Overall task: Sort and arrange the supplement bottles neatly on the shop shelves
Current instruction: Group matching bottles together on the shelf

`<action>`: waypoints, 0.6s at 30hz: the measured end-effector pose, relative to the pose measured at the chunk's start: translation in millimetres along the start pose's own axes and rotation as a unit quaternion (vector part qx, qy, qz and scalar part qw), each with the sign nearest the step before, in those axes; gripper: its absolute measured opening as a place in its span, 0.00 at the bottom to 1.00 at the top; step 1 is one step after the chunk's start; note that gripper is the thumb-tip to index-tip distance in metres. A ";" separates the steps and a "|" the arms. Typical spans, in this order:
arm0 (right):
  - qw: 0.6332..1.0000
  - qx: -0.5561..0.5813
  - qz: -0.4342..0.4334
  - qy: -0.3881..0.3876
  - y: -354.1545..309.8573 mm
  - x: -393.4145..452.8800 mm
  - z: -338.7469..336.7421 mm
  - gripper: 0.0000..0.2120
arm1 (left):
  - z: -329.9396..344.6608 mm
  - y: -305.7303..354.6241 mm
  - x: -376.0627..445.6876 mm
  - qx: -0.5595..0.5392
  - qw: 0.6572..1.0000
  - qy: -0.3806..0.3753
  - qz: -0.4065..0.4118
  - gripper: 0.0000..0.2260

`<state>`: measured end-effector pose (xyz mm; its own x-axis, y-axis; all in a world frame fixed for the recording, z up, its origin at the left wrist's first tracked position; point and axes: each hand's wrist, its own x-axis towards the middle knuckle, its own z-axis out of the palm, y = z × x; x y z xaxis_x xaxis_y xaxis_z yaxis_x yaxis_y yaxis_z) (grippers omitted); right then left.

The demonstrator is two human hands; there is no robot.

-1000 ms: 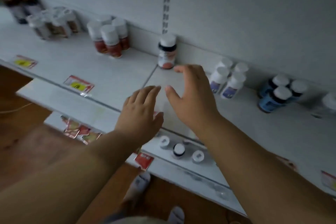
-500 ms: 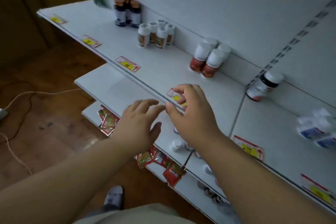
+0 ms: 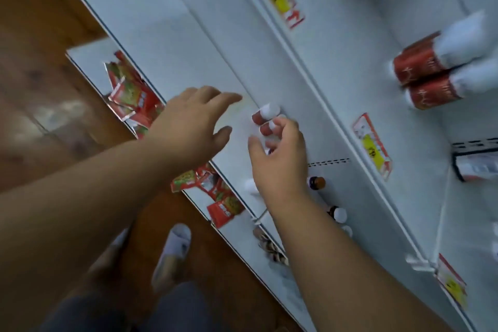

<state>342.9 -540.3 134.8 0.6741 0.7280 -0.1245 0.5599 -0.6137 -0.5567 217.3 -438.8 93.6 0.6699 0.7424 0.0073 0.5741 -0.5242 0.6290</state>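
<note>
Left hand (image 3: pixel 191 127), fingers spread and released, over white metal shelf (image 3: pixel 172 35); right hand (image 3: pixel 280 159), fingers loosely curled, empty, beside two small red white-capped bottles (image 3: pixel 265 120).

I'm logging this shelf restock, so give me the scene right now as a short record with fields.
left hand: open, fingers spread over the lower shelf, holding nothing
right hand: fingers curled by two small red-labelled, white-capped bottles; grip unclear
upper shelf: two larger red-labelled bottles, blurred
shelf edge: yellow price tags
lowest shelf: red sachets
</note>
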 end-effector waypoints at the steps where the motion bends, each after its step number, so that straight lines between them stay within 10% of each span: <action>1: 1.000 -0.002 0.009 0.005 12.1 14.3 12.9 0.18 | 14.5 -6.6 6.2 -0.017 1.000 0.002 -0.006 0.25; 18: 0.971 -0.233 -0.042 -0.042 166.0 222.9 110.5 0.29 | 223.4 -45.4 105.6 -0.130 0.989 0.029 -0.065 0.24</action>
<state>532.9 -446.0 -76.1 0.5856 0.7919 -0.1729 0.7815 -0.6082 -0.1388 367.1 -429.8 -107.8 0.5654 0.8235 -0.0469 0.5079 -0.3028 0.8065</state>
